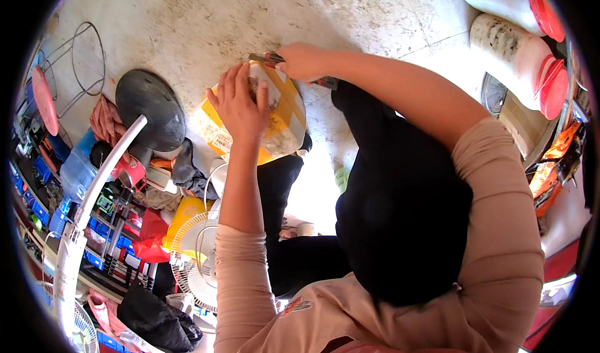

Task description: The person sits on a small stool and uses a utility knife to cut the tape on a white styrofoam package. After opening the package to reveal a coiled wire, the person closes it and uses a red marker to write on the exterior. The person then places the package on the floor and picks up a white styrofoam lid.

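A cardboard box wrapped in yellow and clear tape stands before me, near my legs. My left hand lies on its top with the fingers spread, pressing on the tape. In my right hand is a dark tool with red parts, perhaps a utility knife; its front end reaches over the box's far edge and its rear end shows below my wrist. The fingers are closed around its handle. Whether the tool touches the box, I cannot tell.
A round black stool top stands left of the box, near a wire stand. A blue water bottle, a white lamp arm and an electric fan crowd the left. White containers with red lids stand at the right.
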The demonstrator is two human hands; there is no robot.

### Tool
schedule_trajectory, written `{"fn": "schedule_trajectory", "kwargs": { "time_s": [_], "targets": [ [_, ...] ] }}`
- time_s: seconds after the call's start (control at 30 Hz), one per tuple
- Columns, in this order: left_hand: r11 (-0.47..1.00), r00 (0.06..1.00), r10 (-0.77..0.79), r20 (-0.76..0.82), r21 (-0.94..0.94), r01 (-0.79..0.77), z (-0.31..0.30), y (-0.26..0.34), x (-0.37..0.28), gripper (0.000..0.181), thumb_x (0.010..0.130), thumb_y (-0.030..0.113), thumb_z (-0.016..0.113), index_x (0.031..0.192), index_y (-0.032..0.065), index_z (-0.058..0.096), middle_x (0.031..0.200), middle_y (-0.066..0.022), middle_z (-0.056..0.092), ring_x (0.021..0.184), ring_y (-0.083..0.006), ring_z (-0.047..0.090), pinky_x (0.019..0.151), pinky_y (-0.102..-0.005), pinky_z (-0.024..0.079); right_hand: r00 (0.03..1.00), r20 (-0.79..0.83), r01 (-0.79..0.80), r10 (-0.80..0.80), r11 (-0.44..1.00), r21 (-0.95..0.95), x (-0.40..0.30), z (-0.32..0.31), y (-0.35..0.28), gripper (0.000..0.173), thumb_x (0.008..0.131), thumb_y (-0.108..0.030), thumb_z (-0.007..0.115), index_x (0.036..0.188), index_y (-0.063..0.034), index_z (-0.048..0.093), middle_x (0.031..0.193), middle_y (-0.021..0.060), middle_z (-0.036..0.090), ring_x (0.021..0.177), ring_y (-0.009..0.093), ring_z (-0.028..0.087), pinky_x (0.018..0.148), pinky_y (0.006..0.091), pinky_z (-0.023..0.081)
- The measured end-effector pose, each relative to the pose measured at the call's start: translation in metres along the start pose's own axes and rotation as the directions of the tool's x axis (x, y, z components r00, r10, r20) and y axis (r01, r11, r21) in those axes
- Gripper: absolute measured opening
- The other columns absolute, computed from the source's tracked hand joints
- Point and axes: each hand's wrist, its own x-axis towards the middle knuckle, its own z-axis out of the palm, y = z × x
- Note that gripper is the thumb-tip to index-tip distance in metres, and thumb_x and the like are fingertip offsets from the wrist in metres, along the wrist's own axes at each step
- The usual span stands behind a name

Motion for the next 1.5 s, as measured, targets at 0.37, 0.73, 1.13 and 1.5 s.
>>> {"fn": "schedule_trajectory", "kwargs": {
  "time_s": [0.37, 0.73, 1.13, 1.5],
  "targets": [
    [0.999, 0.996, -0.025, -0.081, 0.036, 0.028, 0.01, -0.008, 0.001, 0.034, 0.086, 0.036, 0.051, 0.111, 0.0138, 0.058, 0.11, -0.0065, 0.058, 0.109, -0.026, 0.05, 0.102, -0.0521, 0.021, 0.995, -0.005, 0.097, -0.097, 0.991, 0.096, 0.008, 0.006, 0.024, 0.03, 0.09, -0.025, 0.046, 0.099, 0.0028, 0.052, 0.064, 0.014, 0.059, 0.051, 0.025, 0.061, 0.052, 0.0417, 0.047],
    [0.997, 0.993, -0.068, -0.099, -0.035, 0.065, 0.01, -0.01, 0.001, 0.032, 0.082, 0.033, 0.054, 0.106, 0.0137, 0.059, 0.109, -0.0044, 0.059, 0.108, -0.0252, 0.051, 0.104, -0.054, 0.019, 0.988, -0.125, 0.094, -0.092, 0.995, 0.014, 0.006, 0.02, 0.029, 0.027, 0.09, -0.026, 0.046, 0.105, -0.0042, 0.053, 0.066, 0.0149, 0.06, 0.052, 0.027, 0.061, 0.056, 0.0413, 0.048],
    [0.997, 0.993, -0.073, -0.093, -0.029, 0.071, 0.01, -0.012, -0.001, 0.03, 0.085, 0.029, 0.051, 0.106, 0.0107, 0.06, 0.104, -0.0072, 0.06, 0.102, -0.0267, 0.053, 0.103, -0.0505, 0.021, 0.942, -0.309, 0.097, -0.135, 0.986, -0.134, -0.01, 0.004, 0.054, 0.033, 0.091, -0.031, 0.046, 0.101, -0.0009, 0.055, 0.074, 0.0168, 0.062, 0.069, 0.032, 0.063, 0.065, 0.0441, 0.047],
    [0.997, 0.992, -0.075, -0.101, -0.033, 0.072, 0.009, -0.009, 0.001, 0.029, 0.084, 0.029, 0.052, 0.105, 0.0099, 0.06, 0.101, -0.0076, 0.06, 0.1, -0.0264, 0.054, 0.103, -0.0474, 0.022, 0.99, -0.126, 0.073, -0.069, 0.997, 0.026, 0.0, 0.012, 0.041, 0.03, 0.091, -0.029, 0.046, 0.1, -0.003, 0.056, 0.064, 0.0131, 0.061, 0.059, 0.028, 0.062, 0.06, 0.0421, 0.048]
  ]
}}
